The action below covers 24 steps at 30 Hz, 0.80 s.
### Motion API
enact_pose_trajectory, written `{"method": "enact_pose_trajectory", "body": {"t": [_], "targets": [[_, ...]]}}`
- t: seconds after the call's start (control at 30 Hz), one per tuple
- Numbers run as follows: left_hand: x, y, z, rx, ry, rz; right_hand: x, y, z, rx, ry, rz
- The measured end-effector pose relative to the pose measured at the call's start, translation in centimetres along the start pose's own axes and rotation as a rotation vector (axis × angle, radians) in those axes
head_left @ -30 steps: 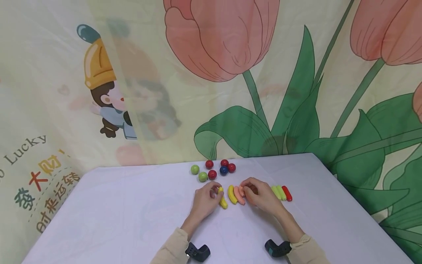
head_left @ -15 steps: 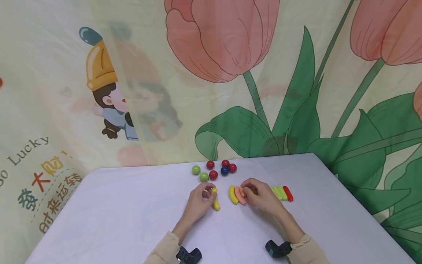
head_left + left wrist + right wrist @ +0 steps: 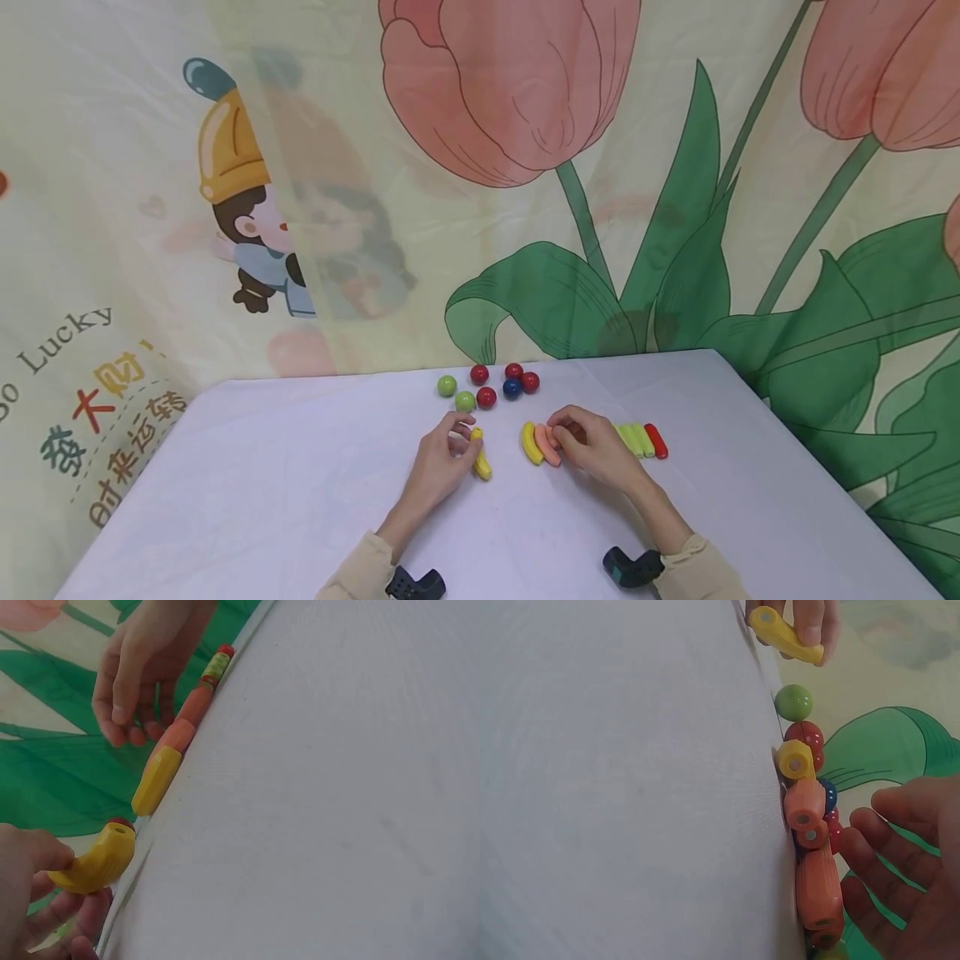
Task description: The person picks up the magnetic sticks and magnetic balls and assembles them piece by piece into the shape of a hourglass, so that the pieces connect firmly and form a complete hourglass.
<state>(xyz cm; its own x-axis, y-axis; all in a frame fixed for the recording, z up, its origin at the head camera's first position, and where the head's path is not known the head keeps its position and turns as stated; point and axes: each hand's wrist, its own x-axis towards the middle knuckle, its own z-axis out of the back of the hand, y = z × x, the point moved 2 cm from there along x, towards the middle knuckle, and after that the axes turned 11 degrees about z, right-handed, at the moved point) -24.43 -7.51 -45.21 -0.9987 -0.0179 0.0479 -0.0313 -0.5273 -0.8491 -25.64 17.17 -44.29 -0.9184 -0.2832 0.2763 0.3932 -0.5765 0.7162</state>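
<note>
My left hand (image 3: 433, 462) pinches a yellow toy banana (image 3: 481, 463) between thumb and fingers; the left wrist view shows this banana (image 3: 97, 859) tilted, with a dark red end. To its right, a second yellow toy banana (image 3: 532, 442) lies beside salmon-orange curved pieces (image 3: 547, 447). My right hand (image 3: 600, 446) hovers at the right side of these, covering part of them in the head view. In the right wrist view its fingers (image 3: 885, 844) are spread loosely, close to the orange pieces (image 3: 819, 889), with nothing held.
Light green sticks (image 3: 637, 440) and a red one (image 3: 656, 441) lie past the right hand. Behind the hands sit several glossy balls: green (image 3: 447, 386), red (image 3: 486, 397) and one blue (image 3: 512, 388). A printed cloth wall (image 3: 375, 350) rises at the table's (image 3: 262, 467) back edge.
The left hand has moved left with the yellow toy banana, widening the distance to the row of curved pieces. My right hand stays in place.
</note>
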Motion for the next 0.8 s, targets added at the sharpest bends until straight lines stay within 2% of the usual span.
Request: {"method": "enact_pose_trajectory", "body": {"t": [0.47, 0.8], "targets": [[-0.6, 1.1, 1.4, 0.049, -0.025, 0.027, 0.1, 0.1, -0.1, 0.019, 0.008, 0.039], [-0.8, 1.4, 1.7, 0.114, -0.028, -0.021, 0.2, 0.4, -0.4, 0.035, 0.019, 0.052]]}}
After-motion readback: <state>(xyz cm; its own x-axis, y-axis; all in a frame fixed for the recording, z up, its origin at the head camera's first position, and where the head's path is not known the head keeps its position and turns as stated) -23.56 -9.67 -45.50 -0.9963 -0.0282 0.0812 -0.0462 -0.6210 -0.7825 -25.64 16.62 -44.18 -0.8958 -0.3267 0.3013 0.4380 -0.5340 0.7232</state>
